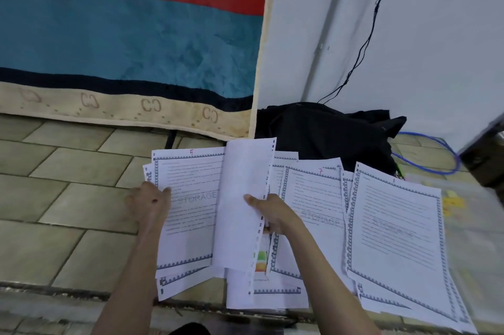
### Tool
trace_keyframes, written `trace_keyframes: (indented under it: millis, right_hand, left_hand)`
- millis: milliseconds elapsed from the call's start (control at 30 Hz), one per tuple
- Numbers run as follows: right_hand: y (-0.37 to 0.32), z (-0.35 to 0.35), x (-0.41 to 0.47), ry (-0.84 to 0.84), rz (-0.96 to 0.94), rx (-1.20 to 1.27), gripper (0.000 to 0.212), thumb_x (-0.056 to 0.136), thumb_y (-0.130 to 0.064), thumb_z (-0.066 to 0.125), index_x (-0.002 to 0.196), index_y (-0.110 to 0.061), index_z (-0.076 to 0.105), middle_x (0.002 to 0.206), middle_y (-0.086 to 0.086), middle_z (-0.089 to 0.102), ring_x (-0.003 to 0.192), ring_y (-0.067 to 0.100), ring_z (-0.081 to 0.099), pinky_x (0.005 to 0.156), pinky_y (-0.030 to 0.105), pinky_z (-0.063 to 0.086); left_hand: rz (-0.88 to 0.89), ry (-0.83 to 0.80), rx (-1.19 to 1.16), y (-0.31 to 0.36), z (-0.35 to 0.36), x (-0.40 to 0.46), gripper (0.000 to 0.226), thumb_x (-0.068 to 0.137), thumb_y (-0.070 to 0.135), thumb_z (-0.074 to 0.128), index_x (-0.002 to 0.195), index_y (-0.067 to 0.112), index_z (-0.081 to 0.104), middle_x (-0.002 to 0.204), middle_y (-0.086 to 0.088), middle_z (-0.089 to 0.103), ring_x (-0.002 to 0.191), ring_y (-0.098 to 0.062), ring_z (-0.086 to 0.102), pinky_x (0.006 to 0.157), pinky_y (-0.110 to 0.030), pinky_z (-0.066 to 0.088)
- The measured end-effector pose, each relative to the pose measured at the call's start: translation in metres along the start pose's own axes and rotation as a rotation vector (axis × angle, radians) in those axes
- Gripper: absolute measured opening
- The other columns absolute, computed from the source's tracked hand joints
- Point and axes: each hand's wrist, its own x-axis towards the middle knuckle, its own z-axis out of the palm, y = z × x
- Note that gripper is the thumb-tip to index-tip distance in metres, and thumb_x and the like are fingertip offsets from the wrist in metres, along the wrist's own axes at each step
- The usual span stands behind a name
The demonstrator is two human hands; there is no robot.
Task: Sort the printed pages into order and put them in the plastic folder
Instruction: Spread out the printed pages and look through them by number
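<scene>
Printed pages lie fanned across a tiled floor (68, 198) in three loose groups; the left pile (188, 198), topped by a sheet with a red 5 at its head and a grey STORAGE watermark, sits under the left hand (148, 202); the fingers of that hand curl over the pile's left edge and pinch it, thumb side on top. The right hand (270, 213) holds a blank-backed sheet (242, 204) raised and tilted above the piles, thumb lying across its face and the other fingers tucked behind its punched right edge, so it is gripping that sheet. Under the raised sheet a page with a green and orange colour chart (261, 261) peeks out. Just to the right lies the middle pile (313, 198), its top page marked with a red 7; further right, overlapping it a little, is the right pile (395, 228), its sheets skewed towards the near edge. A clear plastic folder (469, 214) lies on the floor beyond the right pile, with something yellow showing through it. Behind the pages sits a black bag (321, 130), with a blue cable (436, 154) looped beside it; a blue and red striped blanket (122, 34) hangs at the back, next to a white wall (409, 48) with a black wire (362, 48) running down it.
</scene>
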Motion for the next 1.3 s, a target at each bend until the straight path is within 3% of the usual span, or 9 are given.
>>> trace_keyframes:
  millis: [233, 400, 533, 767, 867, 933, 1033, 1133, 1300]
  right_hand:
    - [0.000, -0.004, -0.002, 0.010, -0.001, -0.020, 0.069, 0.089, -0.045, 0.059, 0.137, -0.003, 0.032, 0.117, 0.009, 0.053, 0.097, 0.023, 0.057, 0.058, 0.027, 0.051]
    - [0.004, -0.006, 0.005, -0.005, 0.005, 0.003, 0.066, 0.087, -0.044, 0.062, 0.132, -0.002, 0.040, 0.117, 0.013, 0.060, 0.102, 0.028, 0.063, 0.071, 0.036, 0.056]
    - [0.002, -0.005, 0.005, -0.009, 0.010, 0.002, 0.063, 0.088, -0.042, 0.061, 0.131, -0.003, 0.038, 0.114, 0.014, 0.061, 0.101, 0.028, 0.063, 0.070, 0.036, 0.056]
    - [0.003, -0.003, 0.008, -0.025, 0.018, -0.006, 0.062, 0.086, -0.045, 0.062, 0.129, -0.004, 0.044, 0.114, 0.013, 0.063, 0.095, 0.025, 0.065, 0.059, 0.028, 0.053]
    - [0.001, -0.003, 0.006, -0.035, 0.017, 0.010, 0.056, 0.088, -0.042, 0.061, 0.126, -0.003, 0.045, 0.112, 0.013, 0.064, 0.088, 0.024, 0.064, 0.056, 0.027, 0.051]
    - [0.001, -0.003, 0.007, -0.044, 0.017, 0.012, 0.054, 0.089, -0.040, 0.061, 0.124, -0.002, 0.048, 0.108, 0.013, 0.065, 0.085, 0.023, 0.064, 0.053, 0.026, 0.050]
    - [0.001, -0.005, 0.006, -0.062, 0.010, 0.022, 0.043, 0.090, -0.039, 0.059, 0.116, -0.004, 0.055, 0.098, 0.010, 0.066, 0.078, 0.021, 0.063, 0.051, 0.024, 0.048]
    - [0.001, -0.006, 0.005, -0.084, 0.019, 0.041, 0.031, 0.092, -0.037, 0.057, 0.101, -0.007, 0.060, 0.085, 0.007, 0.066, 0.070, 0.019, 0.063, 0.049, 0.022, 0.047]
    - [0.003, -0.006, 0.006, -0.055, 0.019, -0.100, 0.016, 0.095, -0.017, 0.047, 0.097, -0.002, 0.048, 0.066, 0.008, 0.053, 0.053, 0.018, 0.051, 0.043, 0.020, 0.042]
  left_hand:
    - [-0.074, -0.020, -0.040, 0.001, 0.000, 0.008, 0.031, 0.084, 0.020, 0.065, 0.096, -0.009, 0.059, 0.098, -0.026, 0.065, 0.089, -0.037, 0.062, 0.076, -0.039, 0.053]
    - [-0.067, 0.036, -0.092, 0.010, -0.002, 0.002, 0.027, 0.087, 0.003, 0.058, 0.110, -0.007, 0.048, 0.107, -0.026, 0.061, 0.095, -0.039, 0.060, 0.069, -0.035, 0.042]
    - [-0.087, 0.014, -0.054, 0.009, -0.005, 0.009, 0.031, 0.085, 0.008, 0.064, 0.107, -0.010, 0.052, 0.111, -0.027, 0.062, 0.098, -0.038, 0.062, 0.076, -0.036, 0.048]
    - [-0.107, -0.037, -0.098, 0.001, -0.007, 0.015, 0.014, 0.085, 0.010, 0.061, 0.077, 0.001, 0.055, 0.087, -0.021, 0.065, 0.092, -0.038, 0.064, 0.060, -0.031, 0.044]
    - [-0.041, 0.024, 0.022, 0.016, -0.009, 0.006, 0.019, 0.088, 0.011, 0.052, 0.093, 0.002, 0.069, 0.101, -0.020, 0.068, 0.095, -0.035, 0.063, 0.070, -0.029, 0.043]
    - [0.010, 0.053, 0.060, 0.036, -0.009, -0.004, 0.024, 0.090, 0.015, 0.048, 0.100, 0.004, 0.066, 0.102, -0.018, 0.068, 0.094, -0.034, 0.063, 0.072, -0.031, 0.046]
    - [0.129, -0.038, 0.035, 0.074, 0.000, -0.035, 0.021, 0.093, 0.019, 0.044, 0.105, 0.007, 0.056, 0.092, -0.013, 0.066, 0.084, -0.031, 0.062, 0.067, -0.034, 0.049]
    - [0.307, -0.173, 0.057, 0.110, 0.022, -0.078, 0.017, 0.093, 0.019, 0.043, 0.108, 0.014, 0.050, 0.096, -0.011, 0.068, 0.089, -0.032, 0.063, 0.069, -0.035, 0.047]
    - [0.415, -0.291, 0.093, 0.127, 0.044, -0.106, 0.022, 0.095, 0.015, 0.040, 0.116, 0.014, 0.044, 0.101, -0.012, 0.068, 0.090, -0.035, 0.062, 0.068, -0.036, 0.044]
